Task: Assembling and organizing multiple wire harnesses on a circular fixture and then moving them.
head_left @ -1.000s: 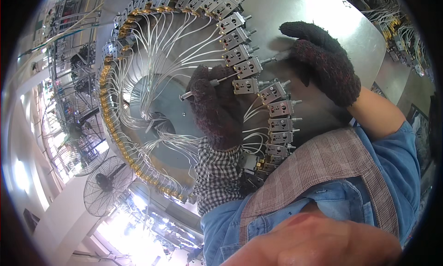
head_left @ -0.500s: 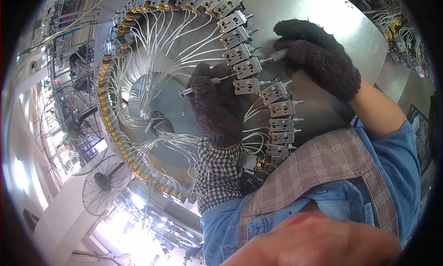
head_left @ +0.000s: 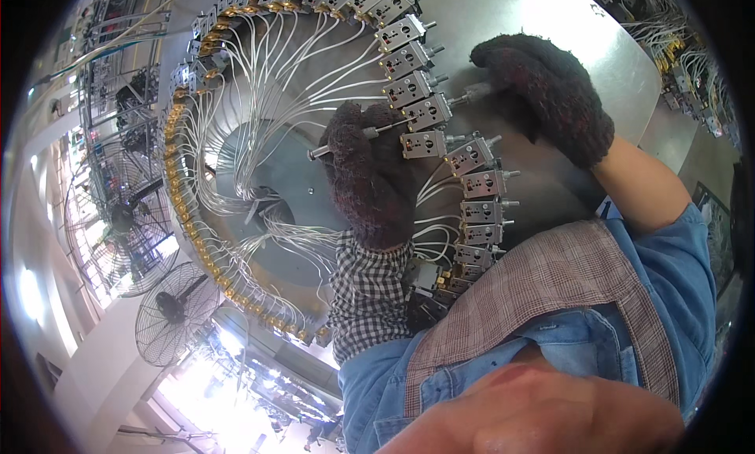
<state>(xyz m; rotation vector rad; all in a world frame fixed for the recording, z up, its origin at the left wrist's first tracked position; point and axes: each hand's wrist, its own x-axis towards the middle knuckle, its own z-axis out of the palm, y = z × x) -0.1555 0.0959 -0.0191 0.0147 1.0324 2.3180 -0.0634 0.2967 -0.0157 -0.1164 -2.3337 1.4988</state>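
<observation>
Fingers of the left hand (head_left: 368, 175), in a dark maroon knitted glove (head_left: 377, 210), are clamped around a slim metal screwdriver (head_left: 388, 127), whose tip meets a silver rectangular metal box (head_left: 429, 112). That box sits in a curved row of similar boxes (head_left: 405, 60). The thin tip could slip and scratch the casing if the thick knit dulls the feel or the shaft tilts. Opposite, the fingers of the right hand (head_left: 546, 100), in a matching dark glove (head_left: 570, 131), lie at a grey cylindrical tool (head_left: 472, 94) lined up with the box's outer side; their contact is hidden, so I cannot tell whether they grip it. Unequal push from the two sides could twist the box or knock it against its neighbour (head_left: 423, 145). Farther out, thin white wires (head_left: 250, 151) run over a round grey metal plate (head_left: 303, 261). The black-and-white checked cloth sleeve (head_left: 370, 297) overlaps some of them in view, and a sudden pull of that forearm could snag them and strain their ends.
</observation>
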